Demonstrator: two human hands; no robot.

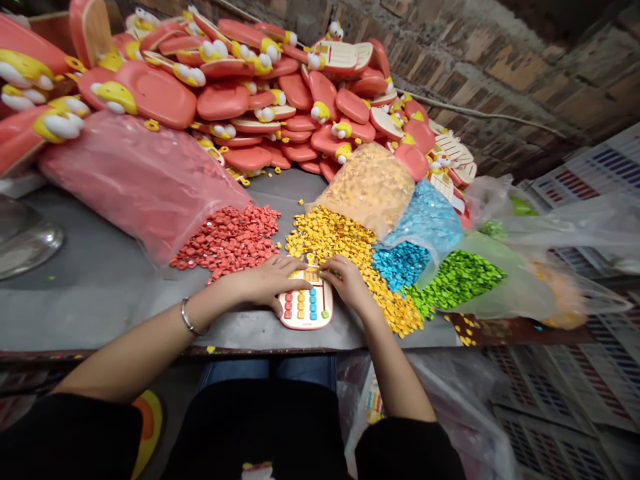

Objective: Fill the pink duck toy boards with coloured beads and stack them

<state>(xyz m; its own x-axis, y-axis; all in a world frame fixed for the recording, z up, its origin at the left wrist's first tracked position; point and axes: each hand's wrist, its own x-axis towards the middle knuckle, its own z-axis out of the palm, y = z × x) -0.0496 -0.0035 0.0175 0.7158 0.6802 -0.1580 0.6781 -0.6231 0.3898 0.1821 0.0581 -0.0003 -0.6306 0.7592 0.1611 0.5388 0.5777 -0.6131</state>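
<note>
- Resting across the top of a pink plastic keypad point(306, 325), the left hand point(265, 281) is held with its fingers stretched toward the top row; no firm grip is shown.
- Curled narrowly, the right hand point(349, 283) is brought to the same row, with its fingertips point(324, 268) at the keypad's upper edge; whether a small piece is pinched cannot be told.
- The keypad is laid flat under both hands on a grey tabletop point(100, 313), with rows of coloured buttons seated in it.
- Handling is centred on the top row, where the fingers are placed.
- Yellow buttons point(325, 237) are heaped just beside the right hand; red buttons point(227, 237), blue buttons point(400, 265) and green buttons point(457, 280) are spread nearby, by plastic bags point(140, 187).
- Pink toy cases point(295, 93) are piled behind, against a brick wall point(500, 73).
</note>
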